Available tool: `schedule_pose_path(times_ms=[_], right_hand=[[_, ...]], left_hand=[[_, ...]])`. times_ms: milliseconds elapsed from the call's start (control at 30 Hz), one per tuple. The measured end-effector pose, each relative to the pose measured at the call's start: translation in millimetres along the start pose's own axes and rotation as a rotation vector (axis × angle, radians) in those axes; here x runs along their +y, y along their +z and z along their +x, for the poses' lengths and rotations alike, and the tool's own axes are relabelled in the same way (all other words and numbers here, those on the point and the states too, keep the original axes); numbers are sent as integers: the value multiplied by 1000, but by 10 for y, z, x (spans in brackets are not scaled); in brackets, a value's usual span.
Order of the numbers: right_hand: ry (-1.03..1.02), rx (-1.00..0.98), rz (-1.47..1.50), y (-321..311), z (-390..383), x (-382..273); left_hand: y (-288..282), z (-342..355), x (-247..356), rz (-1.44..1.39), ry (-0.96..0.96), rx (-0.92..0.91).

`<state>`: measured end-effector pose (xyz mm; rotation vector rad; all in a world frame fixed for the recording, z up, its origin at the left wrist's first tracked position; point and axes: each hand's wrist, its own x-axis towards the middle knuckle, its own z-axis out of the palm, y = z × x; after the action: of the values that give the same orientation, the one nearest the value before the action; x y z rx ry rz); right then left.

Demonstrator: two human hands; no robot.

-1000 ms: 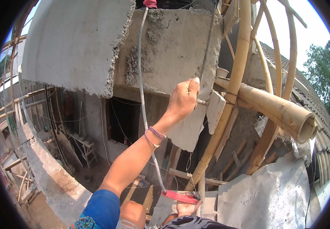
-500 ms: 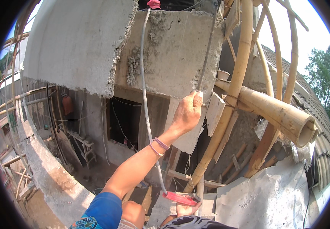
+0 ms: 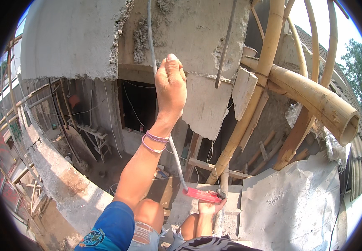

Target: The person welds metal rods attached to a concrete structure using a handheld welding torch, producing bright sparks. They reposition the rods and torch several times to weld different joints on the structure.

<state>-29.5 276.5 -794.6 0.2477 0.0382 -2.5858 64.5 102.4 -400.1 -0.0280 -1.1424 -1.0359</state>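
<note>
My left hand, bracelets at its wrist, is raised in the middle with its fingers closed. A long grey rod or hose runs down behind it; whether the fingers grip it is hidden. Its lower end meets a red bar-shaped piece with a dark lump at its right end. Low in the view, my right hand holds the red piece from beneath, fingers around its right part. To the right of my left hand, a dark rod hangs down against the concrete wall, its lower end untouched.
Broken concrete panels hang ahead. Bamboo poles and a thick bamboo tube stand at right, above a grey sheet. At left, a rough concrete ledge borders a drop to the ground, where a wooden trestle stands.
My left hand has left the dark rod and moved left and up to the grey rod or hose. My right hand still holds the red piece. The view has tilted down somewhat.
</note>
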Motion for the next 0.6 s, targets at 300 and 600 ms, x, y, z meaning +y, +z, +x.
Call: schedule_pose_path(times_ms=[300,600], right_hand=[[22,14,20,-54,47,72],[-19,-57,-14,-141,84,167]], left_hand=[[287,-355,-93,362,151,-538],[178,-219,-119,-29,-75,-331]])
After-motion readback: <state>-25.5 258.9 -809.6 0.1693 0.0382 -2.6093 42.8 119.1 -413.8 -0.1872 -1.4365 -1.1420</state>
